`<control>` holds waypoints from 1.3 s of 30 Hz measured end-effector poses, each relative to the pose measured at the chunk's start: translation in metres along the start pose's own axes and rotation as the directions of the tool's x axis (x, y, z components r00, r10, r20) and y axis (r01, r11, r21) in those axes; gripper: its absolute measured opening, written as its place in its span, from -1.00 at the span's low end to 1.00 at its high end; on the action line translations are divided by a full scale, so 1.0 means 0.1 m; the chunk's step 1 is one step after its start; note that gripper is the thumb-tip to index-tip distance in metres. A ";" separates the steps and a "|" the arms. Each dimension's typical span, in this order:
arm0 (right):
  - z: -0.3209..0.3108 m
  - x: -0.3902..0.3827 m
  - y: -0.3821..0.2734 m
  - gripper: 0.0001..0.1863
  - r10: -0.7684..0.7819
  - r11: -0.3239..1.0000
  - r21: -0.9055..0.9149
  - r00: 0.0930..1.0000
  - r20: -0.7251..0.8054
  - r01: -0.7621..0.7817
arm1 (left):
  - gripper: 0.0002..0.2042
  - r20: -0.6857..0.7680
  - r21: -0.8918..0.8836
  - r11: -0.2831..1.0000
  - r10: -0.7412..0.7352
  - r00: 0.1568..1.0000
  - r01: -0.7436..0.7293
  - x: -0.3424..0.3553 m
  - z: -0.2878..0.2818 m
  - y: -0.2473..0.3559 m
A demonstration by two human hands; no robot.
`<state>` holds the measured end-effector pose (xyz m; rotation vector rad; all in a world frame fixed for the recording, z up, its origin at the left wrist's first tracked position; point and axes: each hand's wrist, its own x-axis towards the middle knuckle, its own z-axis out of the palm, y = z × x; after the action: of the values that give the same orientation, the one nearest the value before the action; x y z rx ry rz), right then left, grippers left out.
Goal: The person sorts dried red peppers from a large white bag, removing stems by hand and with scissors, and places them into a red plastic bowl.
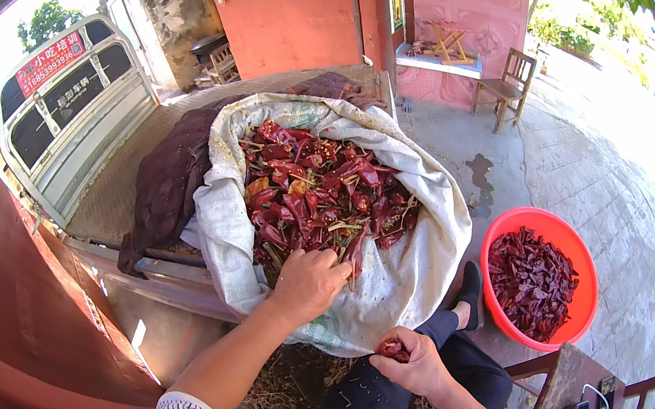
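A large white woven sack (416,164) stands with its rim rolled down, full of dried red chili peppers (310,177), some with stems and a few paler ones among them. My left hand (310,281) reaches over the near rim, its fingers closed on a dried chili pepper (357,253) at the front of the heap. Closer to me, above my dark trousers, my right hand (413,361) is closed around dark red dried chili (394,351); how many pieces it holds is hidden. To the right, a red plastic basin (512,219) contains dark red chili pieces (531,283).
Behind the sack is a small truck's flat bed (108,185), with dark cloth (175,174) on it. Stems and scraps (281,394) litter the ground by my legs. A wooden chair (506,88) stands beyond the basin; a wooden piece (570,385) is at lower right.
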<state>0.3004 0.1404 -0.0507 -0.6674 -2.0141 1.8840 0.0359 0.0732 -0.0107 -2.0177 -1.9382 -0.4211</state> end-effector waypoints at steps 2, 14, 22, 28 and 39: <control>0.00 0.01 0.04 -0.73 0.053 0.999 0.011 0.999 0.013 -0.053 | -0.82 -0.036 0.022 1.000 0.023 0.999 -0.022 -0.02 0.04 -0.02; -0.10 0.06 -0.22 -0.77 -0.384 0.919 -0.191 0.896 -0.222 0.346 | -0.80 0.000 -0.687 0.685 -0.333 0.943 0.242 0.05 -0.48 0.36; -0.14 0.15 -0.56 -0.61 -0.600 0.725 -0.439 0.799 -0.024 0.531 | -0.74 0.302 -0.951 -0.130 -0.217 0.928 0.279 -0.46 -0.24 0.67; -0.22 0.06 -0.47 -0.67 -0.477 0.776 -0.450 0.878 0.038 0.441 | -0.58 0.192 -0.940 0.259 -0.138 0.972 0.222 -0.41 -0.29 0.65; -0.17 0.14 -0.63 -0.64 -0.335 0.860 -0.360 0.932 0.139 0.362 | -0.75 0.005 -0.827 0.561 -0.068 0.998 0.042 -0.34 -0.35 0.64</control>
<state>0.2894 0.1606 0.0115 -0.2884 -2.3852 1.3390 0.0986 0.0253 0.0058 -2.4071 -1.9663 -1.6494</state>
